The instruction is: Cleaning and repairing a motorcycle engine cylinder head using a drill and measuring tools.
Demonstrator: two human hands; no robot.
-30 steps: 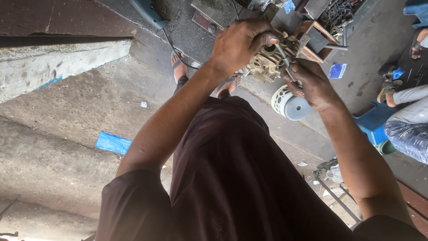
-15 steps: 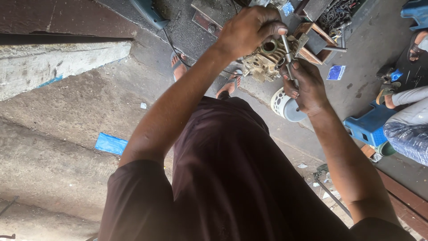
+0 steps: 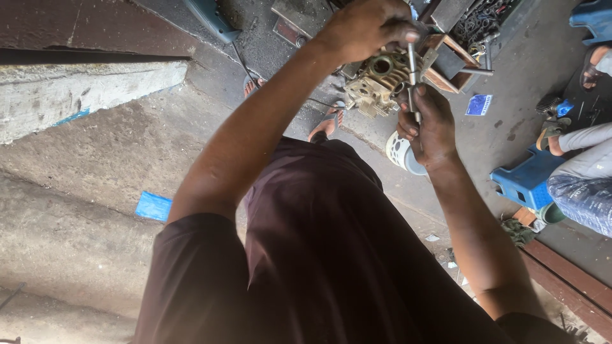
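My left hand reaches forward and closes over the top of a dirty tan metal engine part, with fingertips at the upper end of a thin metal tool shaft. Just below and to the right, my right hand is closed around the lower end of that shaft, which stands upright against the part's right side. The part is held up above the ground in front of my dark shirt. My sandalled foot shows beneath it.
A wooden box of metal parts lies beyond the hands. A white perforated container stands below my right hand. A blue low stool and a seated person's legs are at right. A concrete step and blue scrap are at left.
Both hands and the engine part have shifted up and right in the view. My right hand has slid along the tool shaft and now holds it upright beside the part.
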